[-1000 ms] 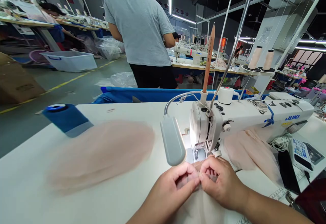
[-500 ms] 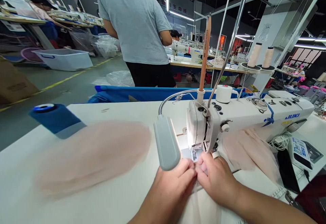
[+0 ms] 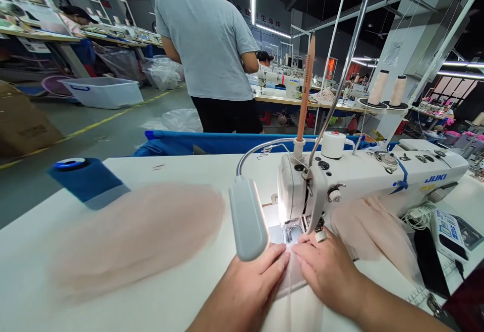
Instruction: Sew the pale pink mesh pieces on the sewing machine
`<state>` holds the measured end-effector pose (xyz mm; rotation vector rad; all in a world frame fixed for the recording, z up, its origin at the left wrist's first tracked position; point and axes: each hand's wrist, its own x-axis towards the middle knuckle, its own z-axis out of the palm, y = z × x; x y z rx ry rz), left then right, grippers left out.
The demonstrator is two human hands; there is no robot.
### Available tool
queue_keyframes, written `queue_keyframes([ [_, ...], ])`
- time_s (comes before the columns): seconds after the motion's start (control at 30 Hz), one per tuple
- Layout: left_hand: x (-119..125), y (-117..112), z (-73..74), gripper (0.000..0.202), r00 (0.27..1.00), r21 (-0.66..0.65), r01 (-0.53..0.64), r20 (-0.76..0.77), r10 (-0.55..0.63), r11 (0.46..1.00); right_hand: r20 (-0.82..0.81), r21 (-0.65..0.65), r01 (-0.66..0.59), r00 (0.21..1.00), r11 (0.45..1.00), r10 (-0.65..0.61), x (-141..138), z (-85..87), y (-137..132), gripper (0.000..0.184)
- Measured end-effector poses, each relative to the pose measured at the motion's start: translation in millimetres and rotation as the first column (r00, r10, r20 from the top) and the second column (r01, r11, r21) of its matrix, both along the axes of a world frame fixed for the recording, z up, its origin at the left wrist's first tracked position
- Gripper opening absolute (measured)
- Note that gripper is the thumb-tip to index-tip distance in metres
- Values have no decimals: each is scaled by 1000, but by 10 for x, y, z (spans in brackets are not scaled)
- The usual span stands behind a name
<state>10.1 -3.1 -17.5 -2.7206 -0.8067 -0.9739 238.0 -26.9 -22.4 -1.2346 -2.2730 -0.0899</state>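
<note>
Your left grip (image 3: 252, 281) lies low with the fingers together, tips on the sheer pale fabric (image 3: 293, 304) at the near side of the metal presser foot (image 3: 290, 235). Your right grip (image 3: 333, 271) rests against the right side of that cloth, the fingers bent and reaching close to the foot. I cannot tell whether either one pinches the cloth or only presses it; both thumbs are partly hidden. The fabric runs between them toward the near edge, and this two-sided hold probably keeps it flat and straight.

The long grey plastic lamp (image 3: 247, 221) hangs just left of the white JUKI sewing machine (image 3: 381, 181), likely so its light falls on the foot. A sheer pinkish cloth piece (image 3: 143, 236) spreads over the left of the white surface (image 3: 181, 299), apart from your fingers, seemingly to leave them room. The blue thread cone (image 3: 85, 183) lies tilted at its far-left end.
</note>
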Motion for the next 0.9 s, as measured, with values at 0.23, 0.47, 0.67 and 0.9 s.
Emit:
queue_keyframes([
  [0.23, 67, 44, 121, 39, 999, 12, -1, 32, 0, 1000, -35, 40, 47, 998, 998, -46, -34, 10, 47, 25],
  [0.47, 100, 48, 150, 40, 998, -5, 9, 69, -9, 1000, -27, 37, 59, 998, 998, -58, -34, 1, 85, 26],
  [0.67, -17, 80, -120, 35, 996, -121, -10, 88, 20, 993, -42, -10, 33, 999, 999, -34, -19, 54, 66, 25],
  [0.9, -265, -193, -117, 73, 992, -324, 50, -93, -84, 945, -114, -264, -285, 958, 922, 264, 223, 346, -120, 40],
])
